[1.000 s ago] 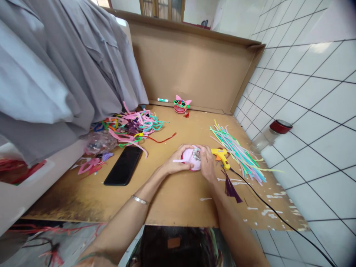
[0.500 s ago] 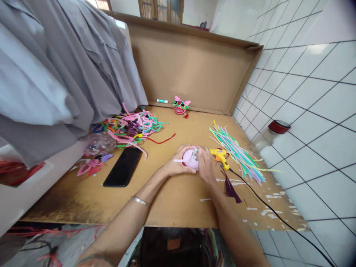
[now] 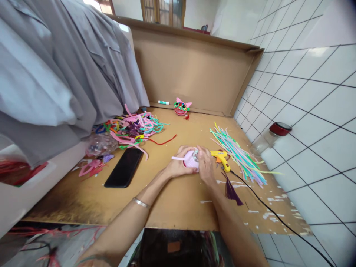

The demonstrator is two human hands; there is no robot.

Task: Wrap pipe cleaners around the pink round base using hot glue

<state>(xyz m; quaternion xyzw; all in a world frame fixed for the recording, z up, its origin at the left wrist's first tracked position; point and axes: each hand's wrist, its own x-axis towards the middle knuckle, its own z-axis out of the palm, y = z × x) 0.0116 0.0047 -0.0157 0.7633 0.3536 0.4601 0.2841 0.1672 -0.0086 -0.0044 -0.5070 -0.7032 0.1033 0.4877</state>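
Between my two hands is a round ball wrapped in pale lilac pipe cleaner (image 3: pixel 190 159), with a loose pipe cleaner end sticking out to the left. My left hand (image 3: pixel 178 163) curls round its left side, fingers over the far edge and thumb along the near edge. My right hand (image 3: pixel 205 163) closes on its right side, where a greyish patch of the ball shows uncovered. Just right of that hand lies a yellow glue gun (image 3: pixel 221 157) with a black cord. A purple tassel (image 3: pixel 232 191) rests below the glue gun.
Pipe cleaners (image 3: pixel 239 155) lie in a bundle at right, near a glass jar (image 3: pixel 267 139) with a red lid. Left are a black phone (image 3: pixel 124 167) and a tangled pipe cleaner heap (image 3: pixel 139 124). A lion-head figure (image 3: pixel 181 107) and a glue stick (image 3: pixel 163 102) sit by the cardboard wall (image 3: pixel 189 66).
The loose pipe cleaner end has swung slightly upward and reaches a little further left. Both hands keep their hold on the ball; the whole view has shifted slightly.
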